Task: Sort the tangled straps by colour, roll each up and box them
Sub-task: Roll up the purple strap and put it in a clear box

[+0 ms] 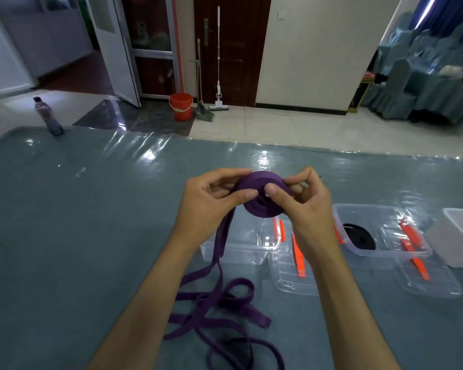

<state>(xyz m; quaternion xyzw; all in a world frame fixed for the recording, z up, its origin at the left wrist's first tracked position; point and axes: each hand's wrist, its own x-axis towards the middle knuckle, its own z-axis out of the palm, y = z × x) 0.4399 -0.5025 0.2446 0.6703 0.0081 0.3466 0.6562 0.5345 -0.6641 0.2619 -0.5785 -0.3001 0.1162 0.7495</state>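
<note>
Above the worktop (91, 222), both hands are winding the purple strap (262, 198): left hand (211, 201) fingers and right hand (302, 204) fingers pinching the roll, its loose tail trailing toward 6 o'clock. Next, probably more turns, then the empty clear box (241, 252).

Two hands, left (206, 201) and right (302, 206). One purple strap (219, 297), part rolled. One black strap roll (358, 237). Two clear boxes, left (241, 252) and right (385, 217); two clear lids (286, 279) (433, 284). One white box (455, 236), far right. One bottle (48, 116). One red bucket (181, 106).
</note>
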